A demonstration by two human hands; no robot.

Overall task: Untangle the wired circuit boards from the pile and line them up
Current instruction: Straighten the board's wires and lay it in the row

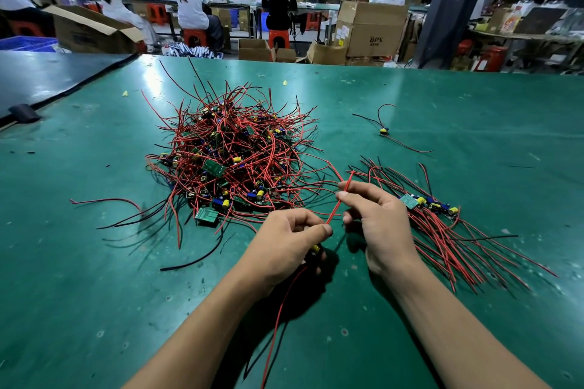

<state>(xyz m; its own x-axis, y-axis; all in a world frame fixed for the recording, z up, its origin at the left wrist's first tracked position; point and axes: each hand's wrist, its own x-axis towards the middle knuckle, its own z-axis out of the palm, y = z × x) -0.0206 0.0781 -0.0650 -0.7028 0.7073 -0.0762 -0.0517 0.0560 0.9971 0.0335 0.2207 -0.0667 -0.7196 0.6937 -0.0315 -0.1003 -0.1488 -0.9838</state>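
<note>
A tangled pile [234,151] of small green circuit boards with red and black wires sits mid-table. To the right, several boards [426,204] lie in a row, their wires fanned toward me. My left hand [284,243] is closed around one board, its yellow capacitor [315,248] peeking out and red and black wires trailing toward me. My right hand [376,218] pinches a red wire [339,204] that runs taut from the left hand's thumb up between its fingertips.
The green table mat [94,294] covers the work surface. One stray wired board [384,130] lies alone at the far right. A loose black wire [196,259] rests left of my hand. Cardboard boxes [369,28] and seated workers are beyond the far edge.
</note>
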